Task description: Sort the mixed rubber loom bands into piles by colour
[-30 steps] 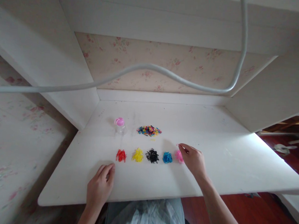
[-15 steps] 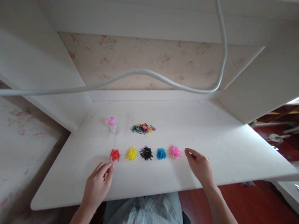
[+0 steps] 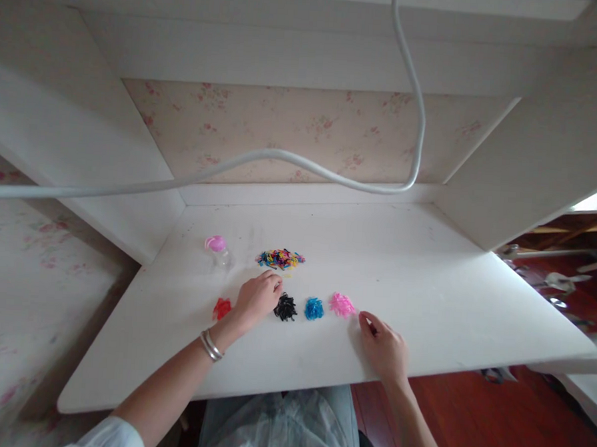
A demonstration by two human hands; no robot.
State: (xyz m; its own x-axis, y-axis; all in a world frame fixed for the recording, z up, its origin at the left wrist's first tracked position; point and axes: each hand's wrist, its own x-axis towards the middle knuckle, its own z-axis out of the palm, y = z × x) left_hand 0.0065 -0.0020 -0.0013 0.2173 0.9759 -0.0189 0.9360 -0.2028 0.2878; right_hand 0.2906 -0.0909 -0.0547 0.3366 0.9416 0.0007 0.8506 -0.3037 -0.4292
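My left hand (image 3: 258, 296) is over the white desk, its fingers curled together just in front of a mixed heap of small coloured rubber bands (image 3: 280, 258). Whatever its fingertips hold, if anything, is hidden. Under and behind that hand, the yellow pile is covered. A red pile (image 3: 221, 308) shows by the wrist, and a black pile (image 3: 286, 307) lies right of the fingers. Farther right are a blue pile (image 3: 314, 308) and a pink pile (image 3: 343, 304). Beside the pink bands, my right hand (image 3: 385, 347) rests with thumb and forefinger pinched; anything between them is too small to see.
A small clear container with a pink top (image 3: 217, 244) is at the back left of the white desk (image 3: 416, 270). A thick white cable (image 3: 272, 155) hangs across the view above the desk. White panels (image 3: 527, 142) rise at both sides.
My left hand has moved right and forward, from near the red pile to the mixed heap, now covering the yellow pile. My right hand stays beside the pink pile. The view has shifted slightly.
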